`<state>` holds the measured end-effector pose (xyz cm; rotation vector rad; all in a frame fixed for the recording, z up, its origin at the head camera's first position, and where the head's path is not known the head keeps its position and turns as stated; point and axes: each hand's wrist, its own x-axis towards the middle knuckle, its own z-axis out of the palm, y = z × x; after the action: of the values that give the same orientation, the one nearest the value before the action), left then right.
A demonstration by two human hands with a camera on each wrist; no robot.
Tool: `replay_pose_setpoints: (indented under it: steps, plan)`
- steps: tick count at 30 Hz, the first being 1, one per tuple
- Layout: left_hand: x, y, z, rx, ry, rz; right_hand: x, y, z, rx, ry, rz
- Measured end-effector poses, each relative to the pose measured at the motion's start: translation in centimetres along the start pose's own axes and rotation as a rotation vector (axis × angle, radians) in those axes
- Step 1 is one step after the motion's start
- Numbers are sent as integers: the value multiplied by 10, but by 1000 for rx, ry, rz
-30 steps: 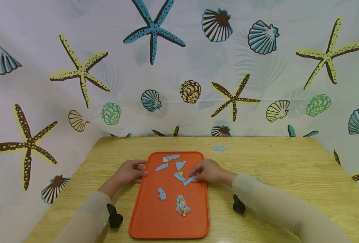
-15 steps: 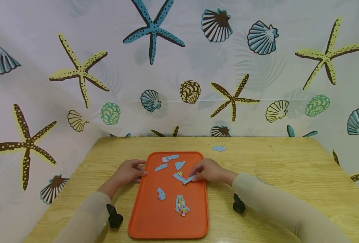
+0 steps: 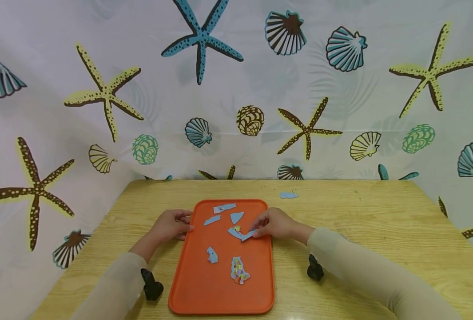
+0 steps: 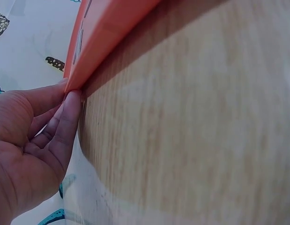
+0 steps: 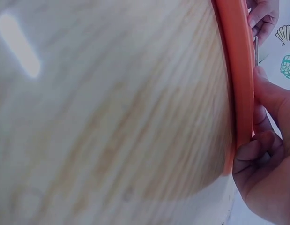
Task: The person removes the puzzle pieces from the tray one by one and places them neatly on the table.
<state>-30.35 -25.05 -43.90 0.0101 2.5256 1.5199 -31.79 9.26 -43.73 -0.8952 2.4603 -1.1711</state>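
At the right side of the orange tray (image 3: 221, 298), the thumb and fingers of the right hand (image 3: 274, 224) pinch one end of a plain blue strip (image 3: 247, 236). Its other end meets the tip of a blue piece with a coloured patch (image 3: 235, 233), and the two form a shallow V; whether their edges abut or overlap cannot be told. At the opposite rim, the left hand (image 3: 171, 226) grips the tray with thumb and finger, the remaining digits curled beneath.

Beyond the fingers, a triangular piece (image 3: 237, 217) lies near the joined pair, with a slanted strip (image 3: 212, 220) and a long strip (image 3: 224, 208) toward the far end. Nearer the person lie a small ragged piece (image 3: 212, 255) and a larger multicoloured piece (image 3: 240, 271), well apart from the V. One further blue piece (image 3: 289, 195) rests outside the tray, on the wooden table (image 3: 380, 213); a shell-patterned cloth (image 3: 228, 89) hangs behind.

Likely faults: excess sideways pressure from the pinch could drive the strip over its neighbour or turn that piece out of line, since both appear thin and light. A strip clinging to the fingertips could be dragged off on release. A tug by the left hand could jog the tray and slide every loose piece.
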Motion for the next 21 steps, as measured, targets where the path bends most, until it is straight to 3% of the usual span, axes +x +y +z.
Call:
replay_pose_setpoints:
  steps: [21]
  plan:
    - [3, -10, -2, -33, -14, 8, -8, 8, -23, 38, 85, -2]
